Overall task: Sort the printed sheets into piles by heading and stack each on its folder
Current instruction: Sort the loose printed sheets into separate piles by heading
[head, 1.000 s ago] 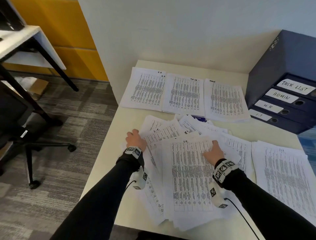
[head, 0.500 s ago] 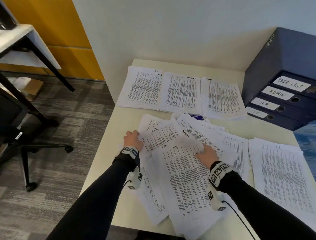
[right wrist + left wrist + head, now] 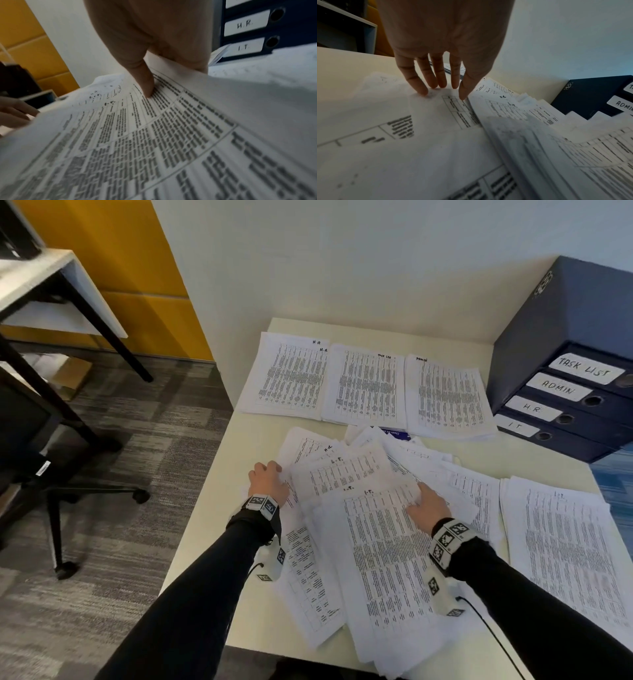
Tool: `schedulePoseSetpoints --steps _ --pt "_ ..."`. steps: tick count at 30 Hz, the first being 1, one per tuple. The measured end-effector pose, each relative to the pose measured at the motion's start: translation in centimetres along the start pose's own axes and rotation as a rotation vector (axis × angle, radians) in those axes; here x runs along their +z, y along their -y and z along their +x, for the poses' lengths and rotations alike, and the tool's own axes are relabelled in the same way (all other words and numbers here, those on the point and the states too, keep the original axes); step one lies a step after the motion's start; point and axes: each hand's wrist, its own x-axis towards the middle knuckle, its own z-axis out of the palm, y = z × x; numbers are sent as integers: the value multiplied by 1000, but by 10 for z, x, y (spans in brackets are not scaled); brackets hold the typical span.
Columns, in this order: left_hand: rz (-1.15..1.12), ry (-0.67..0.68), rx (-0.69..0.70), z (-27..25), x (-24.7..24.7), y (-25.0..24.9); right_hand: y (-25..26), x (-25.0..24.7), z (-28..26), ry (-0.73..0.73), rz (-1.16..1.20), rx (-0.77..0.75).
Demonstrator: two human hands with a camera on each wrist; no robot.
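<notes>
Slid back toward the near edge now, that top sheet (image 3: 387, 546), straighter than a second ago and uncovering the headings behind it. Right hand (image 3: 428, 503) clamped on its upper right corner, thumb on the print, fingers tucked beneath. Left hand (image 3: 269, 481) spread flat, fingertips pressing the left side of the loose heap (image 3: 342, 470) mid-table (image 3: 219, 508). Best handled, by the look of it, with one sheet lifted alone, left hand pinning the rest, heading checked before the drop. Looks like an "I.T." heading, though too small to swear by. Sorted piles already out: HR pile (image 3: 291, 374), middle pile (image 3: 368, 385) and another pile (image 3: 447, 397) along the far edge, a fourth stack (image 3: 565, 549) well off right. Folders (image 3: 565, 392) stacked flat at far right, labelled TASK LIST, ADMIN, H.R., I.T., shut, no paper on them yet.
</notes>
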Motion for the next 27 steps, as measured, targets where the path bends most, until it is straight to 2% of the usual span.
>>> schedulePoseSetpoints --steps 6,9,11,14,16,18,20,22,23,25,27 --pt "9 -71 47 -4 0 -7 -26 -19 -1 24 -30 33" --pt "-14 -63 83 -6 1 -14 -39 -26 -3 20 -48 61" --pt "-38 -63 89 -9 1 -17 -49 -28 -2 -17 -26 113" --pt "-29 -112 107 -13 0 -22 -57 -32 -5 -148 67 205" --pt "-37 -128 145 -15 0 -28 -58 -34 -6 -200 199 205" --pt "-147 -72 183 -15 2 -40 -52 -35 -8 -197 381 179" --pt "-372 91 159 -21 -1 -59 -43 -35 -10 -163 577 168" --pt "-613 275 68 -28 -9 -81 -31 -38 -13 -130 767 157" --pt "-710 310 53 -30 -12 -89 -22 -42 -15 -120 858 146" --pt "-852 260 98 -29 -21 -105 -4 -55 -20 -141 1024 73" --pt "-894 129 174 -31 -37 -121 16 -71 -28 -180 1118 -39"
